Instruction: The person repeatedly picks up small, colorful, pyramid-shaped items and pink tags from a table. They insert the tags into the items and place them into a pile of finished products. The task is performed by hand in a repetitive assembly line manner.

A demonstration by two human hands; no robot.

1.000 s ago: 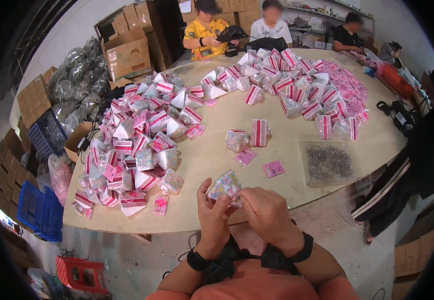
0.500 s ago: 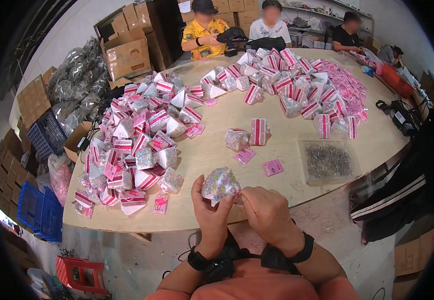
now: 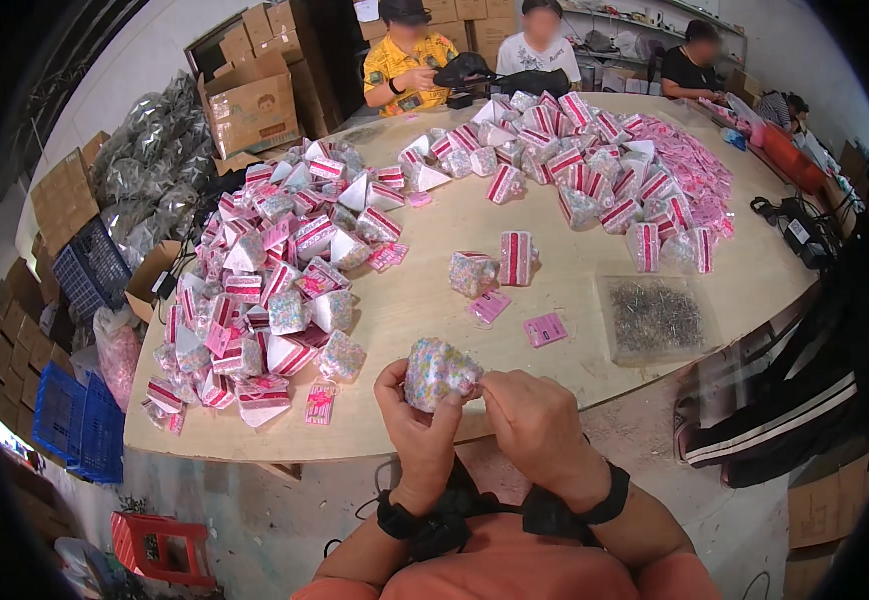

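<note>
Above the table's near edge, my left hand (image 3: pixel 422 418) is closed round a cake-slice-shaped piece (image 3: pixel 434 372) covered in pastel speckles, in a shiny see-through wrapper. My right hand (image 3: pixel 539 418) pinches at the piece's right corner; whatever lies between those fingertips is hidden. Farther in on the tabletop stand a similar speckled slice (image 3: pixel 472 273) and another with red and white stripes (image 3: pixel 518 259). Two pink cards (image 3: pixel 545 330) (image 3: pixel 490 307) lie in front of them.
Wrapped slices form a large heap (image 3: pixel 284 270) on the left and another (image 3: pixel 594 160) at the back, beside loose pink cards (image 3: pixel 689 165). A see-through tray (image 3: pixel 657 350) of thin fasteners sits right. Co-workers sit across the table (image 3: pixel 404 300); a person's striped trouser leg (image 3: pixel 784 400) is at right.
The speckled slice has turned slightly in my left hand, its right side now sloping down toward my right fingers. Both hands keep their hold. The trouser leg at right has shifted left.
</note>
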